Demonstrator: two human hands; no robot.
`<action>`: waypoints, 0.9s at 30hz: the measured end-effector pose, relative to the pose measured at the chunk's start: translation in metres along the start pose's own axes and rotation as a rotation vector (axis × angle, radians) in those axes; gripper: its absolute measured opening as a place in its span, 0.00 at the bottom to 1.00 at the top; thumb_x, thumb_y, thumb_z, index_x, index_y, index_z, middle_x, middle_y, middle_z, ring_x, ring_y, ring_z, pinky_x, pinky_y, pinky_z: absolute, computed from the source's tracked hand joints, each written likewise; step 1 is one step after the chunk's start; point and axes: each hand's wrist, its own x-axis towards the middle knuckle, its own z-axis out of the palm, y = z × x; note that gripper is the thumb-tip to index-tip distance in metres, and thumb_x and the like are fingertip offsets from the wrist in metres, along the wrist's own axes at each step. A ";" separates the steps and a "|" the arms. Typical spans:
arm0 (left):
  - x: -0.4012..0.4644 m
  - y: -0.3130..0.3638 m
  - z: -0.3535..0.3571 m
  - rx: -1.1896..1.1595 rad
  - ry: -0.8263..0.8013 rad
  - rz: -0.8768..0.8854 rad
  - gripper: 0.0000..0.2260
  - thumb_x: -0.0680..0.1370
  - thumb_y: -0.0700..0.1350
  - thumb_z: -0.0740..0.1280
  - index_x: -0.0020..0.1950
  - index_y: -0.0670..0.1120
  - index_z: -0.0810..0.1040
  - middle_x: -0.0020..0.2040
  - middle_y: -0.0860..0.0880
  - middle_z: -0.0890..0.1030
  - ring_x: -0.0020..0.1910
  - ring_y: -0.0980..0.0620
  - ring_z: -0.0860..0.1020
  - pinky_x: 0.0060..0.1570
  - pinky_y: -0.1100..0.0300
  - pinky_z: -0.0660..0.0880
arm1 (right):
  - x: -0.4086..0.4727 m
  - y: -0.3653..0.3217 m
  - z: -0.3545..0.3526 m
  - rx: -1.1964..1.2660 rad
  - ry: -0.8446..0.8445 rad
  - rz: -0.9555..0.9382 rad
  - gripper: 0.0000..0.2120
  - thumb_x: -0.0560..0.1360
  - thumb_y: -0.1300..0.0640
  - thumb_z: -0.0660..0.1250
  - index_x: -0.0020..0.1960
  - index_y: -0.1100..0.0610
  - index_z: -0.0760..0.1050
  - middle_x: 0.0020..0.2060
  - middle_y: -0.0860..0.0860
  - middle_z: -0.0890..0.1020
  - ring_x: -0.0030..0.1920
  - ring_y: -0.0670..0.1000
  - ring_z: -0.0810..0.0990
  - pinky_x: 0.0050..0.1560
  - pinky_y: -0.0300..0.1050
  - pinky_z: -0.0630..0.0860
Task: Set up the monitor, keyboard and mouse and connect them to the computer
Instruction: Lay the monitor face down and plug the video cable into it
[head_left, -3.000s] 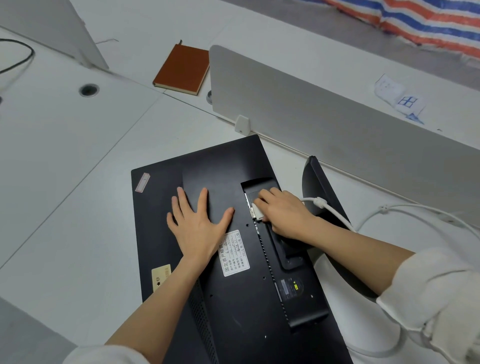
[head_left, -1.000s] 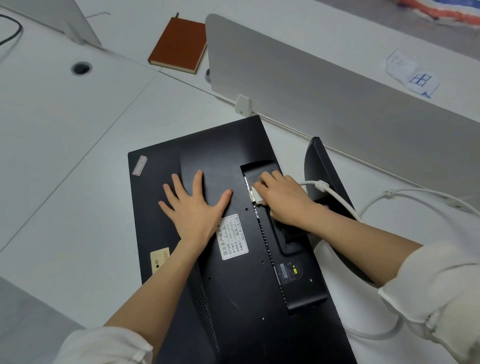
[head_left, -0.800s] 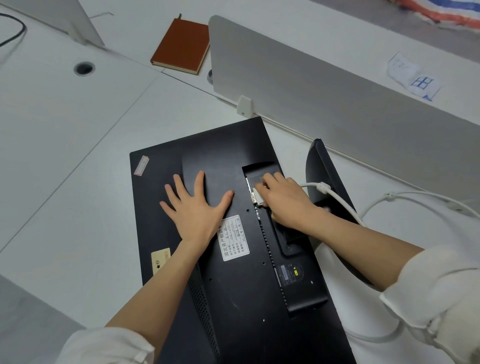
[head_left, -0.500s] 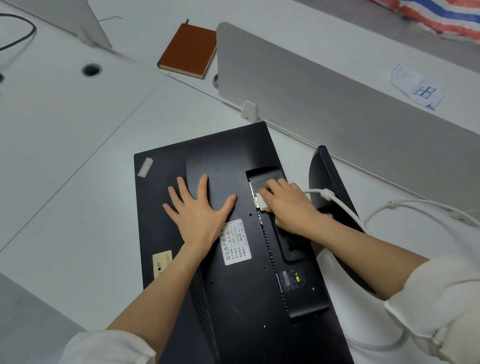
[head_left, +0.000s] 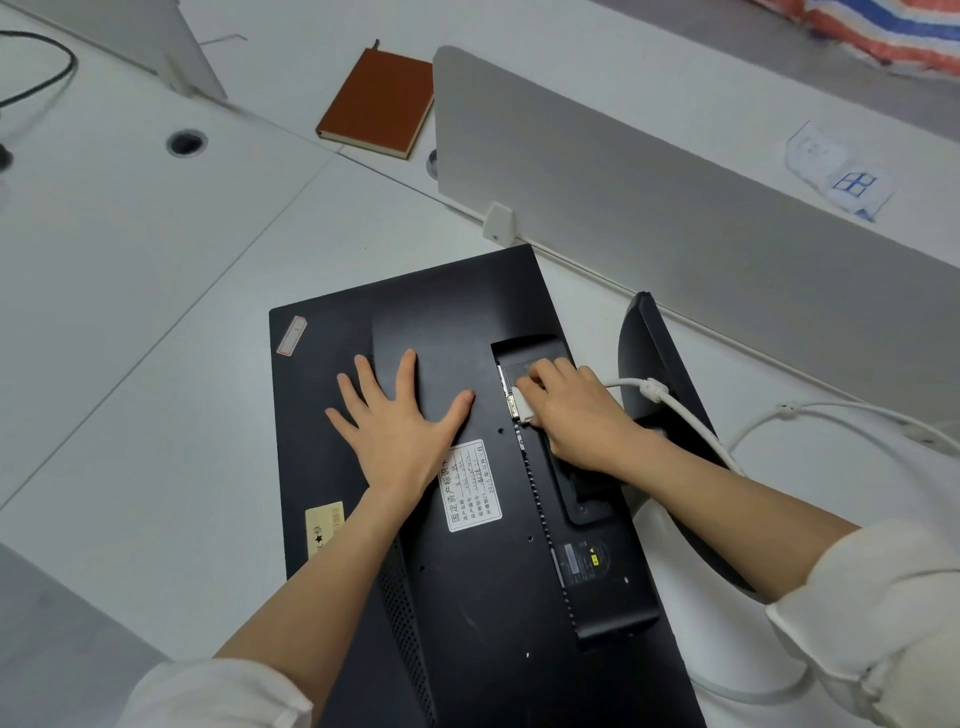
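A black monitor (head_left: 467, 597) lies face down on the white desk (head_left: 130, 364), its back panel up. My left hand (head_left: 400, 421) presses flat on the back panel with fingers spread. My right hand (head_left: 571, 410) grips a white plug (head_left: 522, 402) at the port recess in the monitor's back. From that plug a white cable (head_left: 691, 421) runs right across the monitor's black stand base (head_left: 660, 353), which points up beside the panel. No keyboard, mouse or computer is in view.
A grey divider panel (head_left: 675, 234) stands just behind the monitor. A brown notebook (head_left: 376, 104) lies on the far desk. A round cable hole (head_left: 186, 143) is at the left, a black cable (head_left: 41, 78) at far left, and paper notes (head_left: 836, 176) at far right.
Both hands stay in the same places on the monitor; only the camera view has shifted slightly. My right hand's fingers have kept working at the white plug.
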 end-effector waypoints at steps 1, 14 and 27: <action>0.000 0.000 0.000 0.002 0.005 0.004 0.40 0.64 0.76 0.50 0.74 0.61 0.55 0.78 0.44 0.47 0.76 0.41 0.43 0.71 0.38 0.43 | -0.001 0.001 -0.002 0.014 -0.010 0.011 0.24 0.76 0.57 0.63 0.70 0.60 0.63 0.62 0.55 0.68 0.60 0.56 0.67 0.55 0.50 0.63; -0.001 0.001 -0.006 -0.004 -0.010 0.017 0.39 0.67 0.76 0.52 0.74 0.60 0.55 0.78 0.43 0.47 0.76 0.40 0.43 0.71 0.37 0.42 | -0.002 0.006 -0.064 -0.036 -0.088 0.158 0.15 0.77 0.59 0.56 0.61 0.62 0.61 0.50 0.57 0.78 0.43 0.60 0.76 0.39 0.48 0.65; 0.000 0.002 -0.006 0.000 -0.018 0.019 0.37 0.70 0.73 0.56 0.75 0.60 0.55 0.78 0.43 0.46 0.76 0.41 0.41 0.72 0.38 0.42 | -0.001 0.005 -0.027 0.208 -0.197 0.125 0.16 0.79 0.55 0.61 0.63 0.61 0.65 0.60 0.56 0.65 0.51 0.57 0.74 0.46 0.49 0.70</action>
